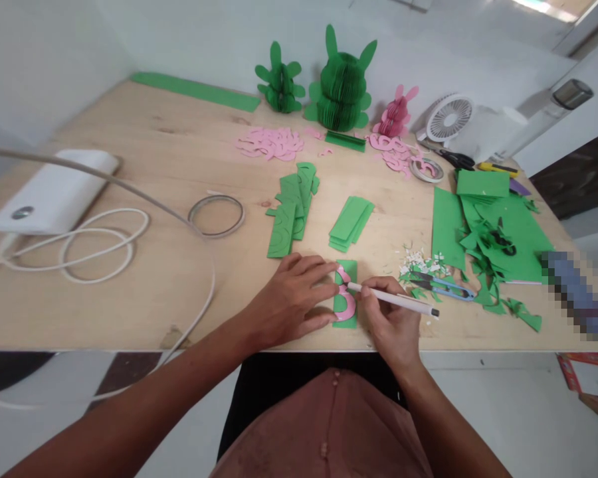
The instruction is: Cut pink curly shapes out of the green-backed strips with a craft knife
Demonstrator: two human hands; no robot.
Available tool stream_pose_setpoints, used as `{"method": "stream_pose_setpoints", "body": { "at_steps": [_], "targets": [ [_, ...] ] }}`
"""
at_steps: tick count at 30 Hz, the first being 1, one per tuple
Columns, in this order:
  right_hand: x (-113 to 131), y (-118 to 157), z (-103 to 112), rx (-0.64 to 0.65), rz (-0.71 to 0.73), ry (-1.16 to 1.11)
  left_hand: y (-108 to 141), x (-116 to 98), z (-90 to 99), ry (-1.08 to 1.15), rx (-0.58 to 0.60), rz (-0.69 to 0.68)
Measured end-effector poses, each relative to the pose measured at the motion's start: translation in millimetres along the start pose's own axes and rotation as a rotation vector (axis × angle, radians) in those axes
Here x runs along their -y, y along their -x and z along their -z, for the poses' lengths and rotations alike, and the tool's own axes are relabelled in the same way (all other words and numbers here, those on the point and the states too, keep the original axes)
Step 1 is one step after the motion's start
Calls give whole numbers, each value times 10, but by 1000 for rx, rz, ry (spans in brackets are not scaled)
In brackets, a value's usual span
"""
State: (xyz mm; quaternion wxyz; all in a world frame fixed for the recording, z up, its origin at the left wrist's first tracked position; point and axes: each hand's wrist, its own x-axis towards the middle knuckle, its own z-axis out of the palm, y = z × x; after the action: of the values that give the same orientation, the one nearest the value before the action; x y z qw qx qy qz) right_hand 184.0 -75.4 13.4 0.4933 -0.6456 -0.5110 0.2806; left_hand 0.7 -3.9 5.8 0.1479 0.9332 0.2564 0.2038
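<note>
My left hand (299, 297) lies flat with its fingers stretched out, the fingertips resting on a pink curved paper cutout (347, 305). That cutout lies on a small green paper strip (350, 321) near the table's front edge. In my right hand (391, 324) is a white pen (396, 299), its tip touching by the cutout's edge between the two rounded parts. Just beyond lies a stack of blank green strips (351, 222). Left of it are green strips with drawn outlines (292, 209), some with cut edges.
Blue thread snips (446, 285) lie right of my right hand among paper scraps. Green sheets (446, 229) are farther right. Pink cutouts (272, 143), green honeycomb paper figures (343, 93) and a white fan (449, 118) stand behind. A power bank (54, 192) with cable and a tape roll (216, 216) are left.
</note>
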Motion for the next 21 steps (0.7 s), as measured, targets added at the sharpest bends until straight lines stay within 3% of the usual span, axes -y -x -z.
{"method": "stream_pose_setpoints", "body": {
  "at_steps": [13, 21],
  "targets": [
    [18, -30, 0, -12, -73, -101, 5, 25, -14, -11, 3, -14],
    [52, -51, -25, 51, -49, -104, 2, 26, 5, 0, 24, -2]
  ]
}}
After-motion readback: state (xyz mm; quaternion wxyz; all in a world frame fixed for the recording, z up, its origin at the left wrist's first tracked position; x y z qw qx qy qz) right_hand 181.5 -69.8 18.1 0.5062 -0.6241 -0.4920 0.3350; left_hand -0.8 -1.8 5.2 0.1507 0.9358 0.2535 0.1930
